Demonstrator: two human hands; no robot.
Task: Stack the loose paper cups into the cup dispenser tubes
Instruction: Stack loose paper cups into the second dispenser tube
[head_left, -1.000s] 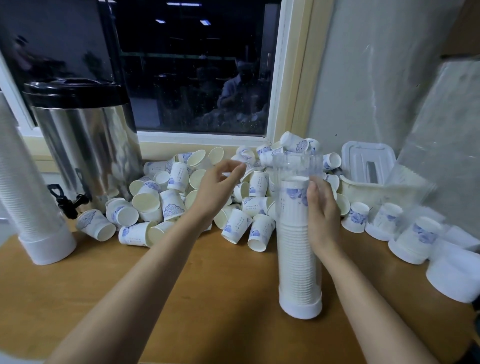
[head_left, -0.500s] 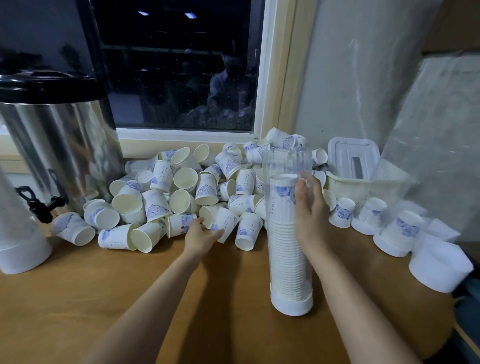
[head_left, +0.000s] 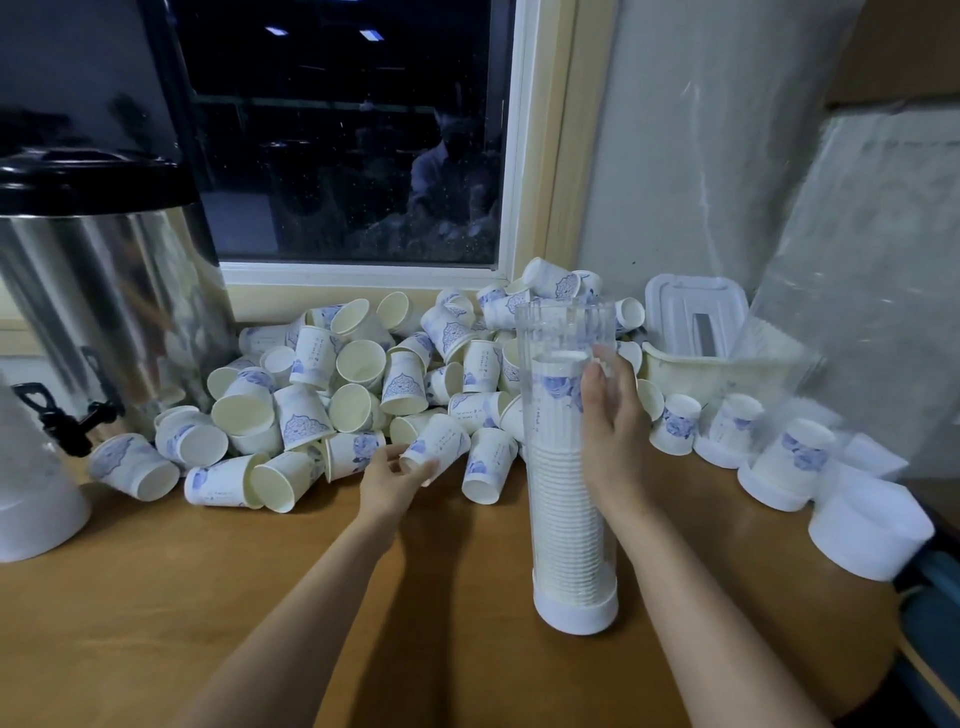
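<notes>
A clear dispenser tube (head_left: 563, 332) with a white base stands upright on the wooden table, filled most of the way with stacked paper cups. My right hand (head_left: 613, 431) grips the tube's right side near the top of the stack. A heap of loose white cups with blue patterns (head_left: 363, 384) lies under the window. At the heap's front edge my left hand (head_left: 392, 480) holds one lying cup (head_left: 439, 444) by its rim.
A steel urn (head_left: 104, 291) with a black tap stands at the left, and another white-based tube (head_left: 31, 499) is at the far left. To the right lie a white basket (head_left: 711, 364), several upturned cups (head_left: 727, 426) and white tube caps (head_left: 872, 530).
My left hand dropped from the upper heap to its front edge and took hold of a cup there. The right hand stayed on the tube.
</notes>
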